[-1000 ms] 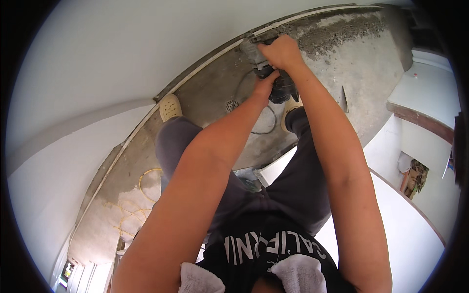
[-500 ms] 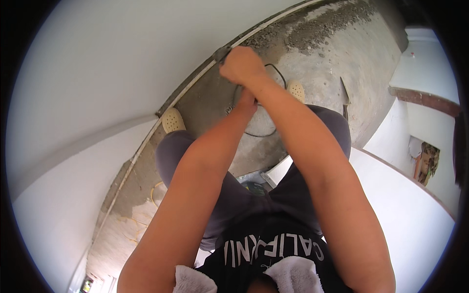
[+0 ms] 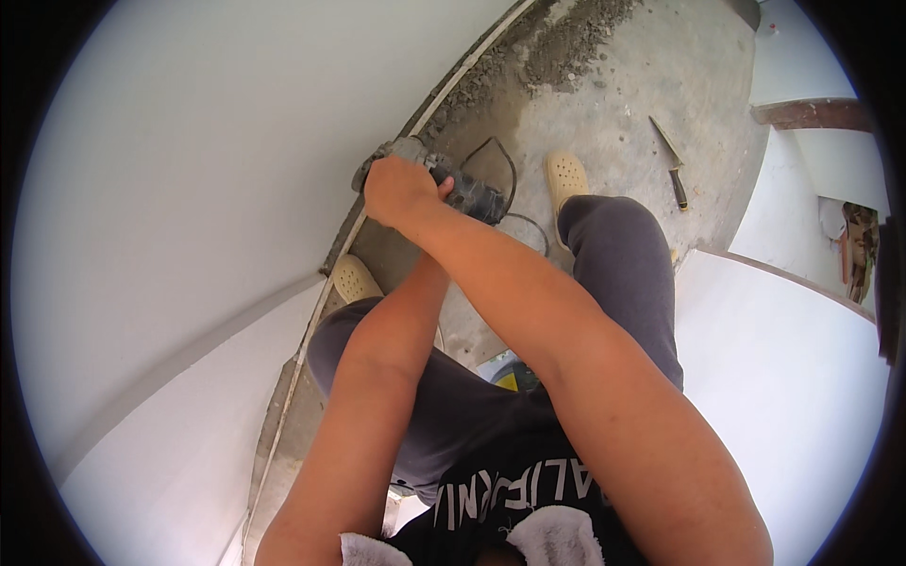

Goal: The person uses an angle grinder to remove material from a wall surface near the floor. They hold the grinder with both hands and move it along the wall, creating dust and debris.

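Observation:
Both hands are on a dusty dark angle grinder (image 3: 475, 200) held low against the foot of the wall. My right hand (image 3: 400, 189) is closed over its metal head end, at the pale strip along the wall base. Crossing under my right forearm, my left hand (image 3: 445, 187) grips the body; only a digit shows and the rest is hidden. The black cord (image 3: 514, 174) loops from the grinder's rear end over the floor. The disc at the wall side is mostly covered by the head and my right hand.
Rubble and grey dust (image 3: 566, 42) lie along the wall ahead. A pointed blade with a dark handle (image 3: 678, 184) rests on the concrete floor (image 3: 604, 123) to the right. My feet wear cream clogs (image 3: 566, 174). White walls (image 3: 208, 141) rise on both sides.
My hands have come left and nearer along the wall base with the grinder, whose body now shows beside my right hand. The cord loop has shifted, and the whole view has shifted somewhat.

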